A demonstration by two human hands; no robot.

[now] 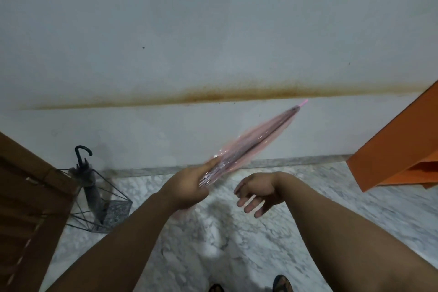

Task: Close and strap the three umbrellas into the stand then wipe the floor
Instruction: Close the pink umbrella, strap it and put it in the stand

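Note:
My left hand grips a closed pink see-through umbrella near its lower end, and the umbrella points up and to the right toward the wall, blurred. Just to the right, my right hand hangs with relaxed, spread fingers and holds nothing. A black wire umbrella stand sits on the floor at the left by the wall. One closed grey umbrella with a dark hooked handle leans inside it. No other umbrella is in view.
Grey-white marble floor runs under my arms, with a pale wet-looking patch in the middle. A brown wooden louvred door stands at the left. An orange panel juts in at the right. My sandalled feet show at the bottom edge.

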